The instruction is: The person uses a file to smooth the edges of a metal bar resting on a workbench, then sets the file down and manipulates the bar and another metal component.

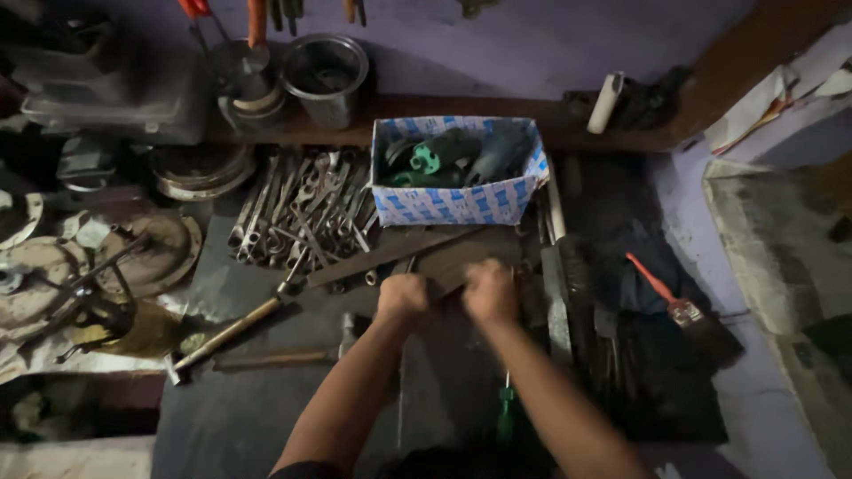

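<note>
Both forearms reach up from the near edge toward a blue-and-white patterned cardboard box (457,202) at the back of the dark workbench (248,408). Just in front of that box, the left hand (402,297) and right hand (490,291) are curled into fists side by side over a flat dark metal bar (390,253); whether they actually clutch it cannot be told through the blur. Left of the box lies a heap of spanners (302,208), with a hammer (235,330) nearer. Right of it rests a red-handled brush (676,302). A green-handled screwdriver (506,415) lies between the arms.
</note>
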